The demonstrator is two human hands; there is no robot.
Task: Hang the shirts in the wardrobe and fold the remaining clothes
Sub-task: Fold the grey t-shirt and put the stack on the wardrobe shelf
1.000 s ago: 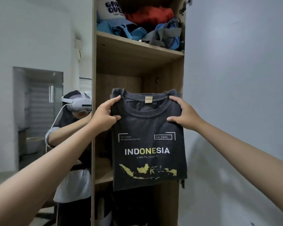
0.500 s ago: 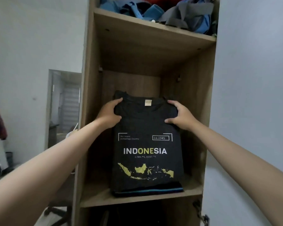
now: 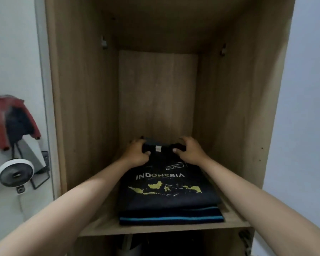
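Note:
A folded black T-shirt [image 3: 166, 187] printed "INDONESIA" with a yellow map lies flat inside the wooden wardrobe, on the shelf [image 3: 235, 221]. It rests on top of another folded dark garment with a blue stripe [image 3: 171, 218]. My left hand [image 3: 136, 153] grips the shirt's collar end at its left, fingers curled over the far edge. My right hand [image 3: 187, 151] grips the collar end at its right in the same way. Both arms reach deep into the compartment.
The wardrobe's side walls [image 3: 85, 100] stand close on both sides of the stack. Left of the wardrobe, a red and dark garment [image 3: 13, 122] hangs on the white wall above a small white fan [image 3: 14, 175]. Dark things lie below the shelf.
The shirt went from held upright in front of the wardrobe to lying flat on the stack on the shelf. My hands followed it down and inward, and my view dropped.

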